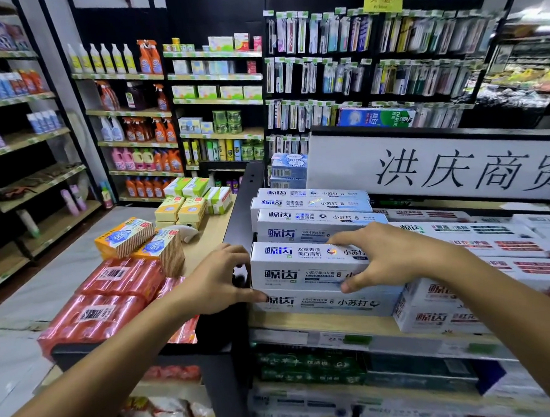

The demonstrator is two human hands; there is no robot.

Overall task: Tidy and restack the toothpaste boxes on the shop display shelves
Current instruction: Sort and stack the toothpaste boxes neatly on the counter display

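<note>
A white and blue toothpaste box (299, 266) lies on top of a matching box (321, 303) at the front of the wooden display shelf (322, 326). My left hand (217, 281) grips its left end, thumb underneath. My right hand (389, 257) grips its right part, fingers over the top and thumb on the front face. Behind it stands a stack of several more of the same boxes (312, 214). To the right lie white toothpaste boxes with red print (441, 314).
Left of the shelf, a lower table holds red soap packs (111, 295), orange-striped boxes (130, 238) and yellow and green boxes (186, 204). A white sign with large characters (442, 169) rises behind. Toothbrushes hang on the back wall (370, 57). Green boxes fill the shelf below (309, 367).
</note>
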